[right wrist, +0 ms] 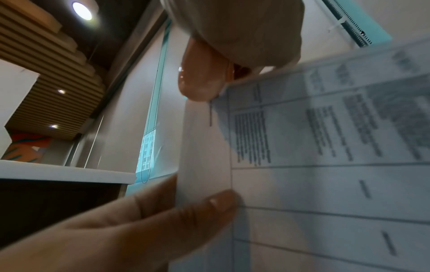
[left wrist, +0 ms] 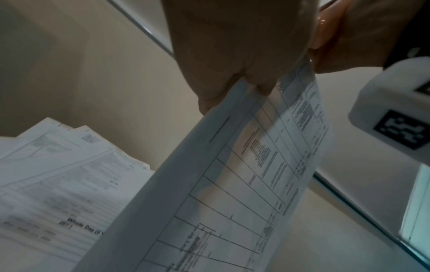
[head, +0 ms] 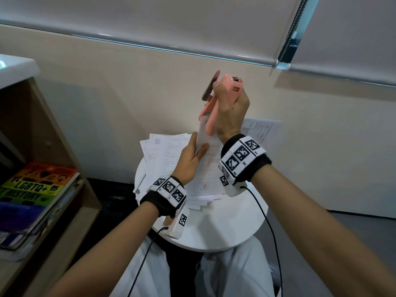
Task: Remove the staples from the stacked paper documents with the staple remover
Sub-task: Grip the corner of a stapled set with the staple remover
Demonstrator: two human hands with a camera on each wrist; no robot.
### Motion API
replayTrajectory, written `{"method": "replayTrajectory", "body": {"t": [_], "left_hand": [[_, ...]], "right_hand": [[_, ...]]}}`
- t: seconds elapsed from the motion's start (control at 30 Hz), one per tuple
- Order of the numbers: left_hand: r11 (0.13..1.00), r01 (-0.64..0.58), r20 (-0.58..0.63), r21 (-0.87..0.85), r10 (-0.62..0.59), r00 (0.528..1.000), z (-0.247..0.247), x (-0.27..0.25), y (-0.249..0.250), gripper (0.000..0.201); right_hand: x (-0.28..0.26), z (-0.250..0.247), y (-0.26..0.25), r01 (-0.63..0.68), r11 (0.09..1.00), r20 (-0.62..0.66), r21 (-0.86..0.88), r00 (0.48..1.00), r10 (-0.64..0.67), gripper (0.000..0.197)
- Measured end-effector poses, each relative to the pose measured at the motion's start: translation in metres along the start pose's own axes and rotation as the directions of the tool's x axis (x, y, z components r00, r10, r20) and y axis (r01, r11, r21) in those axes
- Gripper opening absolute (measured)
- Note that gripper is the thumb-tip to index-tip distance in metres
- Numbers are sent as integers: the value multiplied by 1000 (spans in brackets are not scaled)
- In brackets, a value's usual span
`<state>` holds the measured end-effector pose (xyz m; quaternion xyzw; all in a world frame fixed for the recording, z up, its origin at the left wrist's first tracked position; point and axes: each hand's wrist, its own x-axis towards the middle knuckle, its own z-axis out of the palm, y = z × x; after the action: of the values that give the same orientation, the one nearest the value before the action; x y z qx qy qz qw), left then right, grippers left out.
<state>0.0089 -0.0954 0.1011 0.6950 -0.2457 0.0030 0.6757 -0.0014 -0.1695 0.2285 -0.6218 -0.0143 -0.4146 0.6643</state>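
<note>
My right hand point(head: 224, 99) grips a pink staple remover point(head: 214, 108) and holds it upright above the table, its lower end on the top corner of a lifted document point(head: 202, 135). My left hand point(head: 199, 143) pinches that document's edge between thumb and fingers just below the tool. In the right wrist view the staple remover point(right wrist: 202, 77) meets the document point(right wrist: 302, 165) at its corner, with the left thumb point(right wrist: 209, 206) lower on the page. The left wrist view shows the printed document point(left wrist: 232, 174) rising from the paper stack point(left wrist: 58, 174). The staple itself is hidden.
The paper stack point(head: 167, 153) lies fanned on a small round white table point(head: 225, 228) against a beige wall. One loose sheet point(head: 263, 127) lies at the back right. A wooden shelf point(head: 64, 211) with books point(head: 36, 189) stands to the left. Cables hang from both wrists.
</note>
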Motion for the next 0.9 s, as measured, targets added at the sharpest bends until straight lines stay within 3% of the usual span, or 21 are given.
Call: {"method": "replayTrajectory", "body": {"t": [0.17,0.47,0.6,0.7,0.77,0.83,0.9], "left_hand": [[1000,-12,5,12,12,1000,1,1,-1,21],[1000,-15,-46,24,16,999,2,2,1,17],[999,34,-114,30,-31,993,-3,4,-4,41],[996,89,-157,8,-87,984,-11,7,-9,62],[997,53,-153,-56,-61,986,-14,9,-6,52],[993,22,-116,-113,-35,993,-14,12,-3,46],[991,25,-66,-128,-34,997,-11,13,-5,47]], "right_hand": [[5,1,12,43,999,27,27,999,-44,32],[6,-10,-3,128,992,107,-6,986,-126,15],[23,-40,-8,89,991,-32,97,996,-86,44],[31,-97,15,-37,999,-81,-33,996,34,74],[25,-139,32,-192,964,-58,-183,981,184,81],[12,-175,47,-311,927,81,-210,939,333,62],[-5,-198,59,-421,868,177,-265,863,472,35]]}}
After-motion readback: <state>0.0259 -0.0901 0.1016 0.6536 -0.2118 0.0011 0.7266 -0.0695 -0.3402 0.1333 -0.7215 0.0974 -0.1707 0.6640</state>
